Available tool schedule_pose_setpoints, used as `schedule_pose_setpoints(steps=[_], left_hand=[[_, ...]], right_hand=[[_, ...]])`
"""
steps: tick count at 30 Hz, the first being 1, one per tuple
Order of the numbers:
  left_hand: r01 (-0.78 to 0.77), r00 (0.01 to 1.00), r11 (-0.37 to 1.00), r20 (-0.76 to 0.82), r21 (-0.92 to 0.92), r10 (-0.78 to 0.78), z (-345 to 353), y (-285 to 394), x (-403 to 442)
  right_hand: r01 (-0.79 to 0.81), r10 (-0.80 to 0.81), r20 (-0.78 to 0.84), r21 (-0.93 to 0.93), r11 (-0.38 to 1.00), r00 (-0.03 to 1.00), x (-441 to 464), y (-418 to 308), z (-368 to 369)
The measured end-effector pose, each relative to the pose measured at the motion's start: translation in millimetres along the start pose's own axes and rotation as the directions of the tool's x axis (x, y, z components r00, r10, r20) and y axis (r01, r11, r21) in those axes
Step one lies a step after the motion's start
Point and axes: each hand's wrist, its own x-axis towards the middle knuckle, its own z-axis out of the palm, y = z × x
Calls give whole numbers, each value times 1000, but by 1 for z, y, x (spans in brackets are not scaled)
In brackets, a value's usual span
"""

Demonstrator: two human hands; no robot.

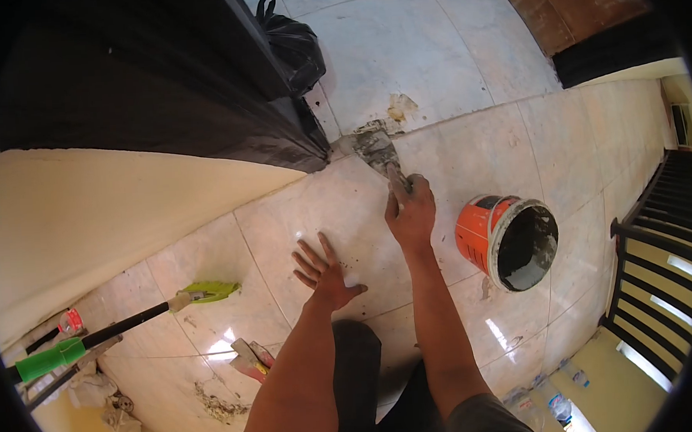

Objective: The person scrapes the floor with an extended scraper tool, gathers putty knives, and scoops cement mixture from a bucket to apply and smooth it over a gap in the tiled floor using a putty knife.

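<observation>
My right hand (413, 212) grips the handle of a putty knife (377, 149), its wide blade smeared with grey paste. The blade lies against the floor at the joint between two rows of tiles, near the corner of the dark door frame (310, 132). Dark, wet-looking paste shows along the blade's far edge. With fingers spread, my left hand (327, 278) rests flat on the tiled floor (371, 254) and holds nothing. Right of my right hand, an orange bucket (476, 231) with grey residue inside stands on the tiles.
A black plastic bag (294, 50) sits beside the door frame. At left lie a green-gripped pole (56, 358) and a lime-green tool head (213, 291). Tools (252, 358) lie near my left forearm. A dark railing (654, 278) runs along the right, with plastic bottles (559, 408) below.
</observation>
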Motion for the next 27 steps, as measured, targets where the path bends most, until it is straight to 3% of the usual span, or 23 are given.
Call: schedule_pose_setpoints(steps=[3, 8, 10, 12, 16, 20, 23, 27], left_hand=[[16, 1000, 1000, -7, 8, -16, 0, 2, -1], [8, 1000, 1000, 2, 4, -8, -2, 2, -2], [10, 1000, 1000, 7, 3, -10, -4, 1, -1], [14, 1000, 1000, 7, 23, -14, -2, 1, -1], [14, 1000, 1000, 1, 28, -14, -1, 1, -1], [8, 1000, 1000, -1, 21, -8, -1, 1, -1], [14, 1000, 1000, 6, 19, -14, -1, 1, 0], [28, 999, 999, 24, 28, -28, -6, 4, -2]], right_hand=[[11, -10, 36, -9, 1000, 999, 8, -5, 5], [-20, 34, 53, -242, 970, 998, 7, 16, 14], [-37, 50, 50, -232, 972, 997, 7, 21, 6], [-160, 163, 2, -196, 967, 987, 7, 22, -3], [-135, 130, -73, -75, 988, 989, 17, 7, -2], [-82, 81, -23, -83, 993, 996, 25, -3, 13], [-84, 86, 0, -222, 972, 996, 20, 5, 20], [-207, 194, -75, -242, 948, 978, 14, 17, 10]])
